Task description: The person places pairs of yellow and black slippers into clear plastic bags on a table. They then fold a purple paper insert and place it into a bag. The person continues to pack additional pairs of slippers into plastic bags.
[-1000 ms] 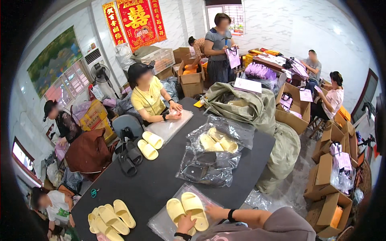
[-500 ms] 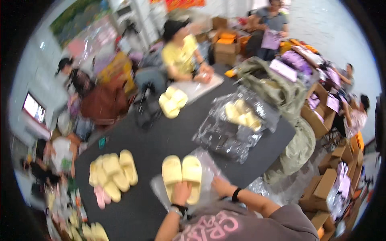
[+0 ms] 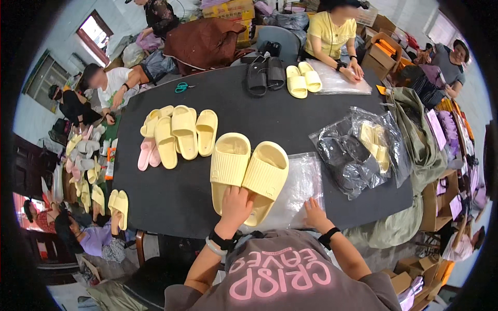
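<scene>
A pair of pale yellow slide slippers point(image 3: 252, 168) is held side by side in my left hand point(image 3: 237, 206), whose fingers reach into their near ends. The pair is raised and covers part of a stack of clear plastic bags point(image 3: 301, 181) on the black table point(image 3: 238, 116). On the right edge of those bags rests my right hand point(image 3: 317, 215), fingers stretched out and apart, gripping nothing that I can see.
Left on the table lie several yellow slippers point(image 3: 184, 132) and a pink pair point(image 3: 149, 154). Bagged slippers point(image 3: 358, 153) lie at right. Farther back are black slippers point(image 3: 266, 76), another yellow pair point(image 3: 304, 80) and teal scissors point(image 3: 182, 87). A person in yellow point(image 3: 332, 39) sits opposite.
My view has swung round, and the picture is sharper. The yellow pair in my left hand has come up off the bags, nearer to me. My right hand stays at the bags' edge.
</scene>
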`<action>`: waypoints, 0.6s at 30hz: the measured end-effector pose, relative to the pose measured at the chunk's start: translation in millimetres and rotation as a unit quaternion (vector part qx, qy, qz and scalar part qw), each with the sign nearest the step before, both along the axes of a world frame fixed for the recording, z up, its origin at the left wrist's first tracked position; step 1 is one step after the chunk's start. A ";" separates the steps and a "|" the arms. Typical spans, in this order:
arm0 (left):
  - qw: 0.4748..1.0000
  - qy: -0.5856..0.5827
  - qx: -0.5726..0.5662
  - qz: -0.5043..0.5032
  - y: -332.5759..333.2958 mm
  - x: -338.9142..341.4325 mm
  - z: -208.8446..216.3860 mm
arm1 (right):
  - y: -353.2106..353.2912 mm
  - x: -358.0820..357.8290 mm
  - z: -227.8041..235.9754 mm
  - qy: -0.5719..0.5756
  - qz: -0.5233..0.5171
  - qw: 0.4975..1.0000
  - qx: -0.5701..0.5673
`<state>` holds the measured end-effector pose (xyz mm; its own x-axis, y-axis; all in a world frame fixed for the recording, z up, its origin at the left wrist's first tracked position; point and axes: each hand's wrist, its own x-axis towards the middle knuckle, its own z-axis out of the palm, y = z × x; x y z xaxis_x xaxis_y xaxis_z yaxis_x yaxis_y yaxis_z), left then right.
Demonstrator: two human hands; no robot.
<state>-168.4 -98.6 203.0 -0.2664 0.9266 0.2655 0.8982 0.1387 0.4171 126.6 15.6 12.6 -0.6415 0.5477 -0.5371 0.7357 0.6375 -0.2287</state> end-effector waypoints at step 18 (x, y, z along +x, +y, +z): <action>0.988 0.050 -0.130 0.061 129.5 -229.2 -28.6 | -5.5 6.6 -10.0 0.001 -0.014 1.000 0.006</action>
<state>-397.6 30.8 174.4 -0.3654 0.9293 0.0537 0.9029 0.3398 0.2632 133.2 10.1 2.7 -0.6271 0.5714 -0.5294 0.7525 0.6200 -0.2223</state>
